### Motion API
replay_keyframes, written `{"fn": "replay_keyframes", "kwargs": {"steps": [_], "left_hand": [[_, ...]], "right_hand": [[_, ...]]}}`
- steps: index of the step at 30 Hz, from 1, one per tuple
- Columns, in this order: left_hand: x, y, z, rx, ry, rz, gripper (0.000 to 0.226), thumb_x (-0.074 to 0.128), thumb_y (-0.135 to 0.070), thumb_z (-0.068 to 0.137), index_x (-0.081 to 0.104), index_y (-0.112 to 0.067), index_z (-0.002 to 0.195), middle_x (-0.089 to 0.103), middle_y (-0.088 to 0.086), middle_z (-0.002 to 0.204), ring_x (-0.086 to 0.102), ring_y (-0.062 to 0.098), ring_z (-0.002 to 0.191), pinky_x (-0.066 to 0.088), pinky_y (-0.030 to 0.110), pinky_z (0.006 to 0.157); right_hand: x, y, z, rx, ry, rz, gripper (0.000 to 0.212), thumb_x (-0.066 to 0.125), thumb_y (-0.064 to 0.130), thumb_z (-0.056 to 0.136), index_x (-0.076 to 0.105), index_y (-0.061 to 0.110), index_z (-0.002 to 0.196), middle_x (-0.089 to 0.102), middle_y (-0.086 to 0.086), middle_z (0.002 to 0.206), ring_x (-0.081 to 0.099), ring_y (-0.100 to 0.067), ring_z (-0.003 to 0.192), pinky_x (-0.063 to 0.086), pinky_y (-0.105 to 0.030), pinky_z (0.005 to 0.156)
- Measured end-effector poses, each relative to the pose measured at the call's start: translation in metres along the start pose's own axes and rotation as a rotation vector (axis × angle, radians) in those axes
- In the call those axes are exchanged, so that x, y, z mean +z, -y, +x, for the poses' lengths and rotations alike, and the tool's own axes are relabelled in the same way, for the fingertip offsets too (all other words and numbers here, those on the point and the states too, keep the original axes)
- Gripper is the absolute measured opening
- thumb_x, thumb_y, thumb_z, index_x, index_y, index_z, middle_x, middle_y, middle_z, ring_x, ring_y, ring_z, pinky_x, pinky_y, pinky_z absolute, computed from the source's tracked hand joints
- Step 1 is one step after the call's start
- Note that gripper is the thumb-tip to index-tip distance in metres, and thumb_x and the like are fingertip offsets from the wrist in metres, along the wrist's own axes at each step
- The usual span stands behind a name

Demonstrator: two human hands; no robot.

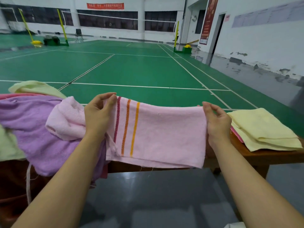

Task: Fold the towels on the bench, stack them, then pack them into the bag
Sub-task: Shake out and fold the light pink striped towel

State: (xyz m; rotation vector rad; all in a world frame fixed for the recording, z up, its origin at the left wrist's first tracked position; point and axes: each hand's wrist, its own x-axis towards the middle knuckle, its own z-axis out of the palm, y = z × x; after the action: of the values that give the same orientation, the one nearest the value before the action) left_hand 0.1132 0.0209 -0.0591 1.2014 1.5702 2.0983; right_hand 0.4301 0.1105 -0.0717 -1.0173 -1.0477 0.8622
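Pinching the top corners of a pink striped towel (158,129), the left hand (97,114) and right hand (217,122) hold it over the surface (266,157). Soft, light terry drapes limply; corner grips suit it. Folded yellow towels (261,127) lie beside.

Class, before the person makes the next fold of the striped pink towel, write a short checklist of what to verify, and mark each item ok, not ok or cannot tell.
1. Left hand has a grip on the pink towel at its striped top corner: ok.
2. Right hand pinches the opposite top corner: ok.
3. Top edge taut between the hands: not ok, it sags slightly.
4. Lower layers aligned: not ok, the bottom edges are uneven.
5. Room on the bench beside the folded yellow towel: cannot tell.
6. Bag ready: cannot tell, none clearly shows.
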Motion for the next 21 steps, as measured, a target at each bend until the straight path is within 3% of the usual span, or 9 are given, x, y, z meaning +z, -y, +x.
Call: {"fn": "replay_keyframes", "kwargs": {"steps": [5, 9, 12, 16, 19, 21], "left_hand": [[-0.001, -0.013, -0.002, 0.079, 0.082, -0.006, 0.021, 0.069, -0.031, 0.095, 0.072, -0.033, 0.116, 0.072, -0.016, 0.111, 0.064, -0.003, 0.099, 0.049, 0.013, 0.083], [-0.001, -0.015, -0.001, 0.081, 0.285, 0.044, 0.046, 0.064, -0.022, 0.099, 0.055, -0.039, 0.141, 0.063, -0.013, 0.132, 0.064, 0.005, 0.113, 0.053, 0.024, 0.096], [0.002, -0.017, -0.003, 0.079, 0.347, 0.179, 0.059, 0.058, -0.021, 0.102, 0.037, -0.05, 0.149, 0.045, -0.012, 0.151, 0.051, 0.006, 0.129, 0.041, 0.03, 0.111], [0.002, -0.021, 0.001, 0.017, 0.402, 0.22, 0.064, 0.056, -0.023, 0.103, 0.03, -0.061, 0.147, 0.043, -0.008, 0.154, 0.051, 0.012, 0.131, 0.039, 0.037, 0.114], [0.001, -0.012, 0.008, -0.101, 0.432, 0.232, 0.063, 0.061, -0.022, 0.101, 0.036, -0.057, 0.147, 0.049, -0.002, 0.15, 0.052, 0.015, 0.131, 0.038, 0.037, 0.114], [0.004, 0.0, 0.007, -0.143, 0.455, 0.4, 0.061, 0.063, -0.022, 0.099, 0.039, -0.044, 0.151, 0.049, 0.006, 0.149, 0.049, 0.017, 0.131, 0.034, 0.031, 0.111]], "right_hand": [[-0.004, 0.011, 0.002, -0.131, 0.061, -0.001, 0.023, 0.069, 0.029, 0.095, 0.072, 0.022, 0.116, 0.073, 0.016, 0.1, 0.067, 0.003, 0.091, 0.057, -0.024, 0.085], [-0.015, 0.007, 0.01, -0.232, 0.302, -0.173, 0.055, 0.073, 0.013, 0.092, 0.054, 0.036, 0.139, 0.059, 0.02, 0.132, 0.061, 0.003, 0.115, 0.053, -0.02, 0.092], [-0.018, 0.005, 0.013, -0.271, 0.366, -0.286, 0.061, 0.073, 0.011, 0.091, 0.051, 0.035, 0.143, 0.053, 0.029, 0.135, 0.054, 0.009, 0.122, 0.049, -0.019, 0.101], [-0.023, 0.013, 0.023, -0.222, 0.324, -0.281, 0.058, 0.075, 0.011, 0.089, 0.056, 0.032, 0.14, 0.061, 0.014, 0.135, 0.058, 0.001, 0.122, 0.047, -0.031, 0.109], [-0.027, 0.017, 0.03, -0.104, 0.331, -0.322, 0.056, 0.077, 0.01, 0.088, 0.058, 0.026, 0.138, 0.063, 0.005, 0.13, 0.061, 0.007, 0.111, 0.05, -0.024, 0.099], [-0.028, 0.003, 0.029, -0.031, 0.303, -0.443, 0.056, 0.078, 0.014, 0.087, 0.059, 0.026, 0.137, 0.061, -0.007, 0.136, 0.059, -0.012, 0.122, 0.049, -0.032, 0.101]]}}
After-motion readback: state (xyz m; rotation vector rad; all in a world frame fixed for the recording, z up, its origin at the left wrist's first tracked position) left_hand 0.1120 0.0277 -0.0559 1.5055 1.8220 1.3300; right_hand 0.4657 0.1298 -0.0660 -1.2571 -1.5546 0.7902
